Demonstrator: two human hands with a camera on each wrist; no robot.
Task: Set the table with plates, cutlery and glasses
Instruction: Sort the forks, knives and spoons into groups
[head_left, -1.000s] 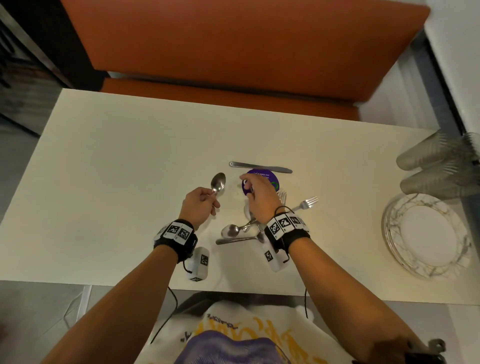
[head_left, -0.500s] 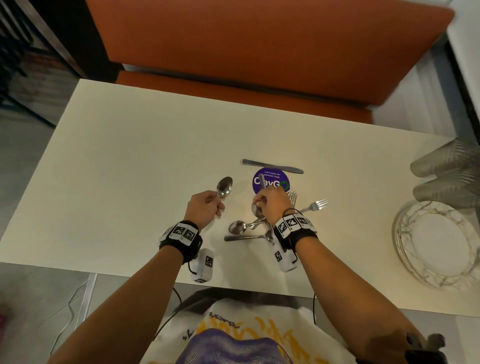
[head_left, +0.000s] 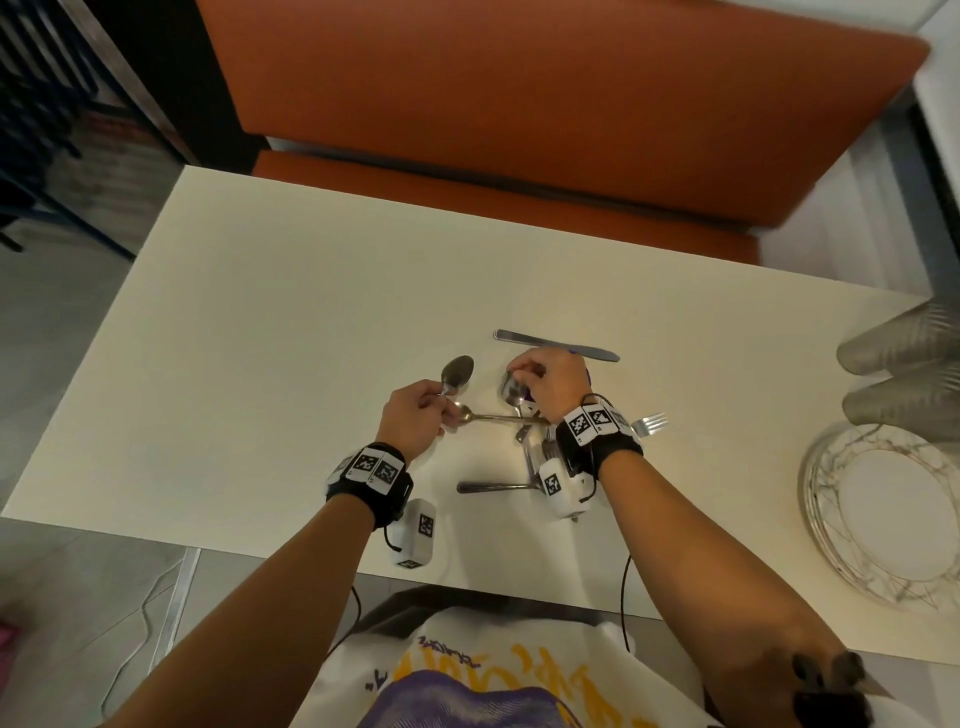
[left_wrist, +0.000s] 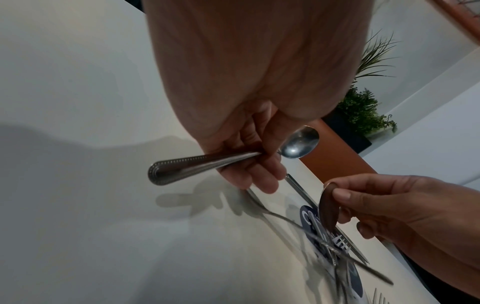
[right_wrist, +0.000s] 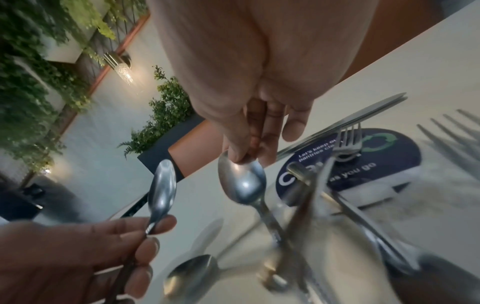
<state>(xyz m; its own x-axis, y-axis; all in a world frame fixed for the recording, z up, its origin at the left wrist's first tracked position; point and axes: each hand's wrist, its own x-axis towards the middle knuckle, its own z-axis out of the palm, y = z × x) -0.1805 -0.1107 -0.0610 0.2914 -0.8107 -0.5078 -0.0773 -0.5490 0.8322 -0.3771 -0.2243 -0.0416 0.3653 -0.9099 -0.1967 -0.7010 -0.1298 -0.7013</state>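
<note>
The left hand (head_left: 415, 415) grips one shiny steel spoon (head_left: 457, 373) by its handle, bowl up, while the right hand (head_left: 551, 385) pinches a second steel spoon (head_left: 511, 391) by its bowl, seemingly sorting spoons from the jumbled cutlery pile (head_left: 524, 457) on the cream table (head_left: 260, 338).

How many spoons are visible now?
3: a spoon gripped by the left hand, a second spoon pinched at its bowl by the right hand, a third spoon lying on the table between them. The cutlery pile may hide more.
</note>
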